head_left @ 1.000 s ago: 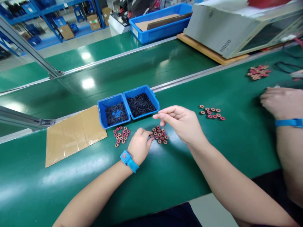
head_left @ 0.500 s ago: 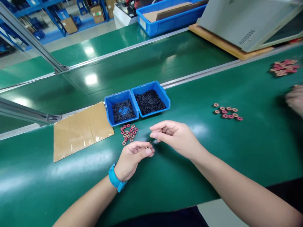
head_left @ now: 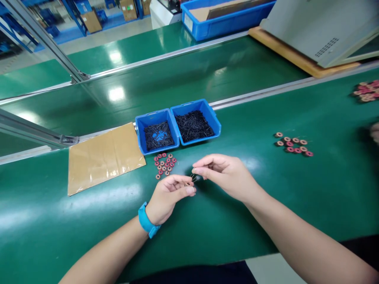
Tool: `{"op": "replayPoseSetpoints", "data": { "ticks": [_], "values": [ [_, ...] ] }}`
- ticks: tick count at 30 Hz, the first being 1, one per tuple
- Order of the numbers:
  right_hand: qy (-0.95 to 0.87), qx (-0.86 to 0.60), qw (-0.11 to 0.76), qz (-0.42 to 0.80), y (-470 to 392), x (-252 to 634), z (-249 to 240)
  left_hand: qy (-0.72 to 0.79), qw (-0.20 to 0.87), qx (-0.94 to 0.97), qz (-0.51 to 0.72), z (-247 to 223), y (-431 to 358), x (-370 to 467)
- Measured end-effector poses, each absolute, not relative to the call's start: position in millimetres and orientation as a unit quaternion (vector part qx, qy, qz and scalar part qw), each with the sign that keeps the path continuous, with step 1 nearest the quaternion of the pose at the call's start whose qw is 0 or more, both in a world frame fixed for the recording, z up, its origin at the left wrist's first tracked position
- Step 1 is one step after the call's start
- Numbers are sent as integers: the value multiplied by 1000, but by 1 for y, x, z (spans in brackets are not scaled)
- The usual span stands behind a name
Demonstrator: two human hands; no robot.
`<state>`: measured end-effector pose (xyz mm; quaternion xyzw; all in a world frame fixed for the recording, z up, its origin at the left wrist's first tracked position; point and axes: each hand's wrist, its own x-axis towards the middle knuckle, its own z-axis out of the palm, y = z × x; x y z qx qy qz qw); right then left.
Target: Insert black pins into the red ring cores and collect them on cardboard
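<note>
Between the thumb and fingers of my left hand (head_left: 173, 195) is a small copper-coloured wound ring coil (head_left: 188, 184), partly hidden by the fingers. Thin wire leads (head_left: 194, 177) stick out of it towards my right hand (head_left: 226, 175). My right thumb and forefinger are pinched together at the lead ends; whatever lies between them is too small to make out. Just beyond my left hand, several red and copper ring coils (head_left: 166, 163) lie in a group on the green table. Behind them stand two blue bins, the left bin (head_left: 142, 138) and the right bin (head_left: 217, 128), with short black tubes inside.
Light blue pieces (head_left: 160, 135) lie on the left bin's tubes. A brown cardboard sheet (head_left: 106, 157) is left of the bins. More coils (head_left: 293, 144) lie to the right, with another pile (head_left: 368, 91) beyond. Another person's hand (head_left: 375, 132) shows at the right edge.
The view has shifted slightly, so the table things sit further right. My right fingertips have come closer to the coil's leads. The other person's hand has mostly left the view.
</note>
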<state>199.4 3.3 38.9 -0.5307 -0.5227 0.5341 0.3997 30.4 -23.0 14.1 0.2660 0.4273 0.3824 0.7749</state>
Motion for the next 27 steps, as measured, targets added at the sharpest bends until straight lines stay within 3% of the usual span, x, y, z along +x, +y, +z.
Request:
{"op": "replayPoseSetpoints", "data": {
  "ticks": [17,27],
  "values": [
    [-504,-459,326,655,10,207,40,356,825,223,378,12,-24,28],
    [-548,-454,341,614,12,209,33,351,828,216,381,15,-23,28]
  ]
}}
